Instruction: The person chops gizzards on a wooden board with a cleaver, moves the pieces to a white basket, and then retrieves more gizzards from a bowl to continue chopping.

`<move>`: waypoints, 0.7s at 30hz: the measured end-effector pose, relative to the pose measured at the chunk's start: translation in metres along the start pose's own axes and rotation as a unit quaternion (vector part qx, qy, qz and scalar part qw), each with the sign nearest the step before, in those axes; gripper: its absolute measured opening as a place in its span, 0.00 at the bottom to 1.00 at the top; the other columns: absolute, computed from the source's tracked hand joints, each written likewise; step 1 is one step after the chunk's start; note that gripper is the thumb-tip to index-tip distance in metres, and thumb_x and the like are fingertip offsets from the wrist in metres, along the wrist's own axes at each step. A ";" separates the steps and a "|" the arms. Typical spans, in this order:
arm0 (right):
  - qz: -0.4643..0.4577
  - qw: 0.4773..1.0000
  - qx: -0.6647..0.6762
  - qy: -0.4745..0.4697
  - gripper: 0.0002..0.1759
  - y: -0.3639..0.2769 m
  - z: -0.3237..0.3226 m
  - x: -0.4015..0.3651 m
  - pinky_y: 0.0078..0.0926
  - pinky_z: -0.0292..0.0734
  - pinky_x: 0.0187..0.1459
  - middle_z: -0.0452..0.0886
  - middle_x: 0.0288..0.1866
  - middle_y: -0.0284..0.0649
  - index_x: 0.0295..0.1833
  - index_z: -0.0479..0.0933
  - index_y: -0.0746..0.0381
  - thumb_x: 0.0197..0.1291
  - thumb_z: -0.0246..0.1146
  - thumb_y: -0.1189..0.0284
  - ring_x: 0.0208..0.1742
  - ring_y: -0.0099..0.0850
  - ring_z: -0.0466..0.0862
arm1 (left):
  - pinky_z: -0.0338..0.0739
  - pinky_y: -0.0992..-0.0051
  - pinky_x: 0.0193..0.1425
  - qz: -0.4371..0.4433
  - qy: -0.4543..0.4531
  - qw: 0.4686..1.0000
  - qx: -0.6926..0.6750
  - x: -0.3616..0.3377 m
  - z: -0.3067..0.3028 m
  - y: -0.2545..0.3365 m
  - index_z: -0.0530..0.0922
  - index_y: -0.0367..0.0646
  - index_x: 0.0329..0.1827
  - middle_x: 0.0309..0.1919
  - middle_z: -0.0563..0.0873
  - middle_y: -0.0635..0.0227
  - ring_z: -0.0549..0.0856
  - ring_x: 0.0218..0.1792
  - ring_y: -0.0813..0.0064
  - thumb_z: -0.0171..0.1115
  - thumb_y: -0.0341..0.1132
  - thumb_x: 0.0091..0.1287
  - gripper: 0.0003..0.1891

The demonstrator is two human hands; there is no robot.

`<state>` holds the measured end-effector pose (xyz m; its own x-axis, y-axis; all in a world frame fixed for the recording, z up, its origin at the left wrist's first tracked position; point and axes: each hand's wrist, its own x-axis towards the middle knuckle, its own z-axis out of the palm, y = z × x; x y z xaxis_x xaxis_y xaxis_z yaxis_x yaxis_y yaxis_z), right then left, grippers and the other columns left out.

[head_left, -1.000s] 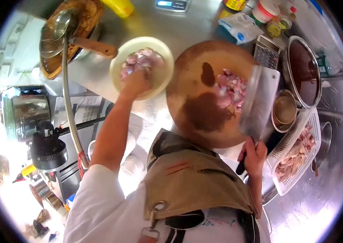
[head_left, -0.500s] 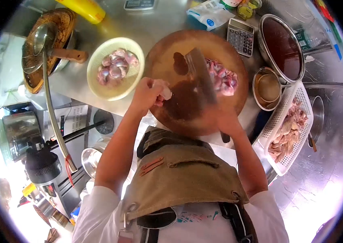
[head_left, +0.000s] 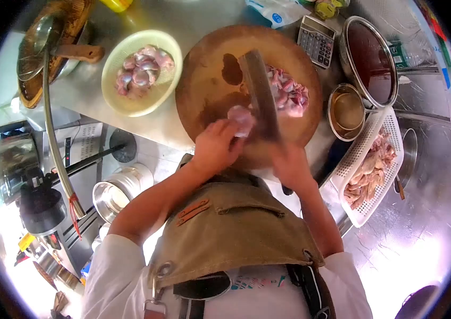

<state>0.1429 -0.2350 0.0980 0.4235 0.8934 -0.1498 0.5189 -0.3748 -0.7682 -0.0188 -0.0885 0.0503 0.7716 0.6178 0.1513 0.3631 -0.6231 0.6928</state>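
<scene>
My left hand [head_left: 217, 146] is closed on a pale pink piece of meat [head_left: 241, 121] at the front of the round wooden board [head_left: 199, 69]. Just right of that piece stands the broad blade of a cleaver [head_left: 261, 95]. My right hand [head_left: 290, 165], slightly blurred, is closed round the cleaver's handle end. Cut reddish meat [head_left: 292, 94] lies in a pile on the board, right of the blade. A pale green strainer basket [head_left: 109, 85] with whole pieces of meat [head_left: 141, 72] stands left of the board.
Right of the board are a calculator [head_left: 316, 41], a large bowl of dark red liquid [head_left: 366, 56], a small metal bowl [head_left: 346, 111] and a white basket [head_left: 366, 212] of meat. A ladle [head_left: 79, 52] rests at the upper left. A metal pot [head_left: 121, 191] stands lower left.
My left hand has moved right from the board's left edge, bringing the meat piece beside the blade. The cleaver is now more upright and less blurred. The whole view has shifted slightly.
</scene>
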 end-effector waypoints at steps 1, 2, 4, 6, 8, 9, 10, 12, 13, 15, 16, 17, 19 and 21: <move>-0.002 1.000 -0.009 0.007 0.17 -0.004 0.003 0.005 0.42 0.73 0.28 0.77 0.22 0.53 0.37 0.73 0.68 0.70 0.59 0.63 0.23 0.48 0.80 | 0.78 0.56 0.50 -0.045 -0.006 0.999 -0.018 0.012 -0.007 0.000 0.82 0.44 0.48 0.44 0.83 0.54 0.82 0.45 0.51 0.67 0.38 0.58 0.16; -0.003 1.000 -0.018 0.013 0.16 -0.010 0.007 0.010 0.44 0.73 0.29 0.77 0.23 0.55 0.38 0.73 0.68 0.69 0.59 0.64 0.25 0.52 0.80 | 0.77 0.56 0.54 -0.092 -0.012 0.995 -0.037 0.021 -0.009 -0.003 0.82 0.42 0.48 0.45 0.83 0.53 0.82 0.47 0.51 0.67 0.38 0.59 0.16; 0.030 0.999 -0.025 0.017 0.16 -0.021 0.014 0.020 0.47 0.73 0.32 0.78 0.26 0.58 0.39 0.73 0.68 0.69 0.58 0.64 0.29 0.57 0.80 | 0.77 0.55 0.54 -0.014 -0.037 0.997 -0.062 0.045 -0.003 -0.021 0.82 0.40 0.47 0.42 0.83 0.53 0.82 0.47 0.50 0.67 0.38 0.58 0.16; 0.059 0.998 -0.025 0.016 0.15 -0.033 0.017 0.029 0.49 0.73 0.34 0.79 0.29 0.59 0.40 0.73 0.68 0.69 0.58 0.64 0.33 0.60 0.80 | 0.78 0.56 0.51 -0.021 -0.125 0.991 -0.050 0.061 0.000 -0.027 0.82 0.39 0.44 0.41 0.83 0.52 0.82 0.45 0.48 0.67 0.37 0.57 0.15; 0.087 0.996 -0.016 0.008 0.15 -0.041 0.017 0.037 0.52 0.72 0.37 0.79 0.31 0.59 0.41 0.74 0.68 0.69 0.57 0.64 0.36 0.62 0.79 | 0.78 0.56 0.49 -0.098 -0.154 0.981 -0.065 0.066 -0.006 -0.017 0.81 0.38 0.42 0.40 0.83 0.52 0.83 0.44 0.48 0.67 0.38 0.55 0.15; 0.096 0.995 -0.022 0.002 0.16 -0.039 0.017 0.039 0.52 0.72 0.37 0.79 0.31 0.60 0.41 0.74 0.68 0.69 0.57 0.64 0.36 0.62 0.79 | 0.79 0.56 0.48 -0.137 -0.167 0.974 -0.071 0.067 -0.007 -0.014 0.81 0.38 0.41 0.40 0.82 0.52 0.83 0.44 0.48 0.68 0.38 0.55 0.15; 0.105 0.994 -0.027 -0.004 0.16 -0.037 0.018 0.040 0.53 0.72 0.38 0.79 0.31 0.60 0.41 0.74 0.68 0.69 0.57 0.63 0.36 0.62 0.79 | 0.78 0.56 0.48 -0.149 -0.129 0.977 -0.075 0.062 -0.007 -0.017 0.80 0.38 0.41 0.40 0.82 0.52 0.83 0.44 0.48 0.68 0.38 0.55 0.15; 0.092 0.995 -0.034 0.000 0.16 -0.038 0.021 0.045 0.53 0.72 0.39 0.79 0.31 0.60 0.41 0.73 0.69 0.69 0.57 0.63 0.37 0.62 0.79 | 0.78 0.55 0.47 -0.168 -0.058 0.981 -0.079 0.052 -0.003 -0.027 0.80 0.38 0.39 0.39 0.82 0.52 0.83 0.44 0.48 0.69 0.38 0.55 0.14; 0.072 0.997 -0.037 0.006 0.16 -0.042 0.023 0.047 0.54 0.72 0.39 0.79 0.32 0.61 0.40 0.73 0.69 0.69 0.57 0.63 0.37 0.62 0.79 | 0.79 0.56 0.47 -0.152 -0.020 0.985 -0.082 0.048 -0.001 -0.028 0.80 0.40 0.40 0.37 0.83 0.55 0.83 0.43 0.49 0.68 0.37 0.55 0.13; 0.056 0.997 -0.046 -0.003 0.17 -0.046 0.026 0.049 0.54 0.72 0.40 0.79 0.32 0.61 0.40 0.73 0.69 0.69 0.57 0.63 0.38 0.62 0.79 | 0.80 0.57 0.45 -0.124 0.056 0.987 -0.087 0.039 0.004 -0.030 0.81 0.45 0.40 0.33 0.83 0.61 0.83 0.40 0.52 0.67 0.34 0.54 0.11; 0.059 0.997 -0.053 -0.016 0.17 -0.046 0.026 0.051 0.55 0.72 0.40 0.79 0.32 0.62 0.40 0.73 0.70 0.69 0.57 0.63 0.38 0.63 0.79 | 0.80 0.58 0.44 -0.099 0.052 0.989 -0.093 0.035 0.006 -0.034 0.81 0.45 0.40 0.33 0.83 0.61 0.83 0.40 0.53 0.67 0.33 0.54 0.11; 0.050 0.997 -0.060 -0.019 0.17 -0.047 0.027 0.053 0.55 0.72 0.39 0.79 0.32 0.62 0.40 0.73 0.69 0.69 0.57 0.63 0.38 0.63 0.79 | 0.80 0.58 0.44 -0.074 0.049 0.991 -0.098 0.030 0.007 -0.041 0.81 0.45 0.40 0.33 0.83 0.61 0.83 0.40 0.53 0.67 0.31 0.54 0.10; 0.024 0.997 -0.075 -0.017 0.16 -0.048 0.031 0.057 0.55 0.72 0.39 0.79 0.32 0.61 0.40 0.73 0.69 0.69 0.57 0.64 0.38 0.63 0.79 | 0.80 0.59 0.43 -0.038 0.055 0.992 -0.110 0.025 0.010 -0.049 0.81 0.45 0.40 0.33 0.83 0.62 0.83 0.39 0.54 0.67 0.29 0.53 0.11; 0.018 0.997 -0.079 -0.020 0.16 -0.052 0.034 0.059 0.55 0.72 0.38 0.79 0.31 0.61 0.39 0.73 0.68 0.68 0.57 0.64 0.37 0.63 0.79 | 0.80 0.60 0.42 -0.014 0.075 0.989 -0.124 0.024 0.015 -0.053 0.82 0.45 0.40 0.33 0.83 0.61 0.82 0.38 0.55 0.66 0.28 0.53 0.11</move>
<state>0.1162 -0.1543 0.1076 0.4157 0.8866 -0.2026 0.6157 -0.4383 -0.6548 -0.0118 -0.0477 0.0070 0.6703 0.7088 0.2196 0.2292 -0.4793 0.8472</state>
